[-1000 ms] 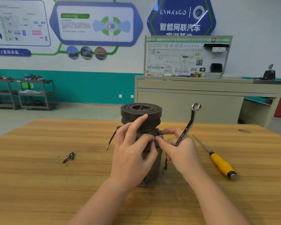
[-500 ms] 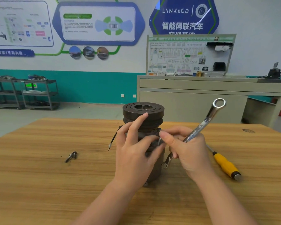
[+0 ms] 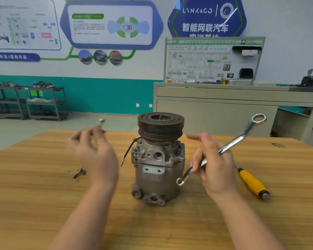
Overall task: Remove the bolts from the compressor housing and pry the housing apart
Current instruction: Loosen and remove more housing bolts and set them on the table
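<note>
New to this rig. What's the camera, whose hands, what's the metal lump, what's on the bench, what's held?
There is no robot here: one wide-angle camera worn on a person's head looks forward and down at their bare hands. The metal lump is a compressor standing upright on a wooden table, dark pulley on top. The left hand, blurred, pinches a small bolt raised to the compressor's left. The right hand grips a double-ended ring wrench by its middle. Another loose bolt lies on the table at left, and a yellow-handled screwdriver lies at right, untouched.
</note>
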`<state>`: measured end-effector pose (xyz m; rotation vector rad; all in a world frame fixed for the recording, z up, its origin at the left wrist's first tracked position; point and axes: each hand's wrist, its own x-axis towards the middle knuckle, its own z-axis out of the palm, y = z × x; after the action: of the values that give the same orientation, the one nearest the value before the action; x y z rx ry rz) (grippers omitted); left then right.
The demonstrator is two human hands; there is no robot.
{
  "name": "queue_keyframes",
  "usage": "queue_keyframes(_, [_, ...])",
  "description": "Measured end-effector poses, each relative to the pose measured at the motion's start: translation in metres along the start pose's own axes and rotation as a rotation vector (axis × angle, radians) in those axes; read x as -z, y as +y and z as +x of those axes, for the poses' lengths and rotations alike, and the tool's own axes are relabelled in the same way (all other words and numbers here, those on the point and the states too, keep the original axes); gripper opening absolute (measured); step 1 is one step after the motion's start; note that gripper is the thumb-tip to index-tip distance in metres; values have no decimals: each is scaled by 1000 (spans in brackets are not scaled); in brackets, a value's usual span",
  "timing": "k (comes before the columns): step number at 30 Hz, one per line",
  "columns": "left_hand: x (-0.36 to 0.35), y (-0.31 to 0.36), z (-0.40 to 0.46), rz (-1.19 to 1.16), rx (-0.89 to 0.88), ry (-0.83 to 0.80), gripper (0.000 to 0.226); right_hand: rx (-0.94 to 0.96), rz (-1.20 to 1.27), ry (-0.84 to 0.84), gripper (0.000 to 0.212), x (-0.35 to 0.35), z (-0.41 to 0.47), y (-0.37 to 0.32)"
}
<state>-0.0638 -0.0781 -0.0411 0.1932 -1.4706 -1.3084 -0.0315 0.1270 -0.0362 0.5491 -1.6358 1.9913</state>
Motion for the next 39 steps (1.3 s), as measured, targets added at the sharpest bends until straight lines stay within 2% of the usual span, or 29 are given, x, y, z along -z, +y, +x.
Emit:
queue_keyframes(3, [26, -45, 42, 506, 444, 11, 42, -54, 109, 29, 31, 3, 4, 3])
queue_keyframes(5, [39, -60, 50, 644, 567, 3, 40, -51, 156, 23, 34, 2, 4, 5])
queue_keyframes(9, [41, -77, 44, 756, 653, -35, 35, -30, 199, 36, 43, -1, 3, 6])
queue_keyframes(14, [38, -86, 39, 898, 641, -88, 28, -67, 246, 66, 49, 0, 3, 7])
queue_keyframes(18, [38, -90, 40, 973, 641, -137, 35, -70, 225, 87, 49, -1, 4, 7])
queue_keyframes(22, [38, -95, 40, 977, 632, -154, 35, 1, 220, 196, 39, -2, 2, 8])
queue_keyframes(25, [31, -86, 40, 909, 554, -114, 37, 63, 211, 275, 30, -5, 1, 6])
queue_keyframes(27, [22, -68, 35, 645, 348, -139, 36, 88, 164, 320, 23, -6, 0, 5])
queue_keyframes(29, [11, -45, 23, 191, 197, -315, 33, 117, 107, 346, 18, -8, -2, 4])
queue_keyframes(31, [3, -21, 9, -137, 224, -585, 43, 143, 74, 334, 19, -10, -3, 3])
queue_keyframes(33, [-4, -15, -4, -189, 261, -820, 67, 181, 25, 293, 21, -12, -6, 3])
queue_keyframes(35, [-6, -16, -12, -141, 262, -940, 83, 241, -49, 258, 25, -13, -9, 2])
queue_keyframes(39, [-6, -20, -9, -212, 375, -950, 73, 342, -150, 321, 28, -17, -12, 1])
